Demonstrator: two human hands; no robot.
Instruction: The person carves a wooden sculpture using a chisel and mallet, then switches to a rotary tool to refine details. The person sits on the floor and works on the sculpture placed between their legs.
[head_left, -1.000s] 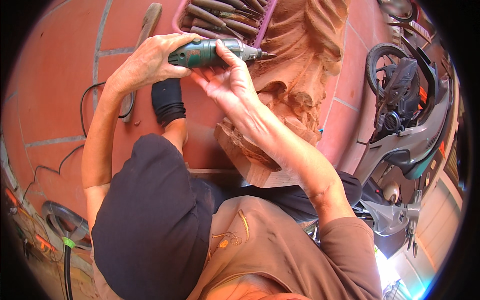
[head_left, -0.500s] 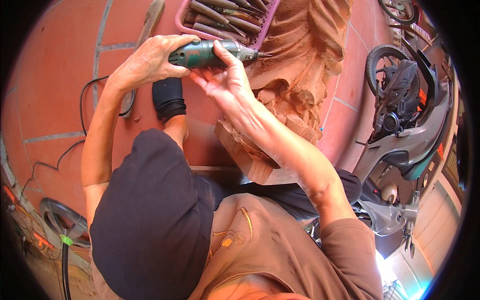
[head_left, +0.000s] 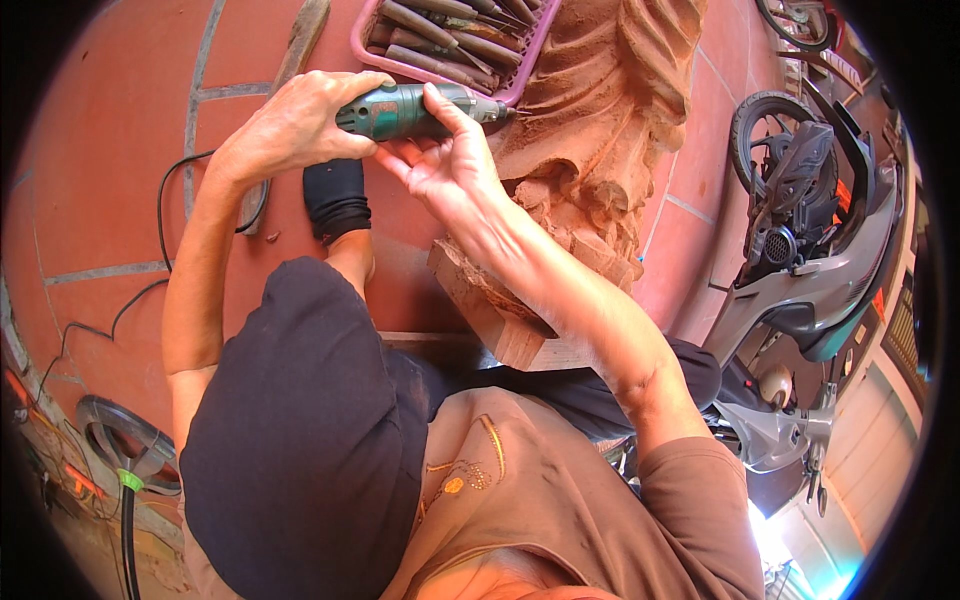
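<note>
L hand (head_left: 305, 120): bare, curled round rear end of rotary tool; fingers over top, thumb below, closed as far as the body allows.
R hand (head_left: 452, 165): bare, palm partly turned up; thumb pressed on upper side of tool's front half, fingers bent beneath, so gripped betw. thumb & fingers.
Rotary tool (head_left: 388, 112): rounded cyl. body, smooth dk green plastic w/ black parts, greyish nose; held approx. level betw. both hands, above dk sock (head_left: 335, 195), near basket's lower edge.
Bit (head_left: 519, 112): thin, pointed, metal-looking; tip at L edge of carving in view, contact unclear.
Carving (head_left: 610, 110): reddish-brown wood, matte, dusty-looking; deep wavy folds & rounded ridges, rougher lumps lower down.
Block (head_left: 520, 338): squared, paler wood, flat faces, at carving's near end, partly behind R forearm.
Basket (head_left: 537, 55): pink plastic, perforated, rounded corners; full of handled tools (head_left: 440, 67), mostly slim, worn brown wood.
Wooden bar (head_left: 303, 40): long, scuffed, on floor, partly hidden by L hand.
Cord (head_left: 163, 215): thin, black, loosely bent.
Floor (head_left: 110, 180): terracotta-red tiles, grey joints.
Clothes: soft dk trousers (head_left: 300, 430), brown shirt (head_left: 570, 470) w/ yellow stitching.
Motorbike (head_left: 790, 290): grey panels, black tyre, far R.
</note>
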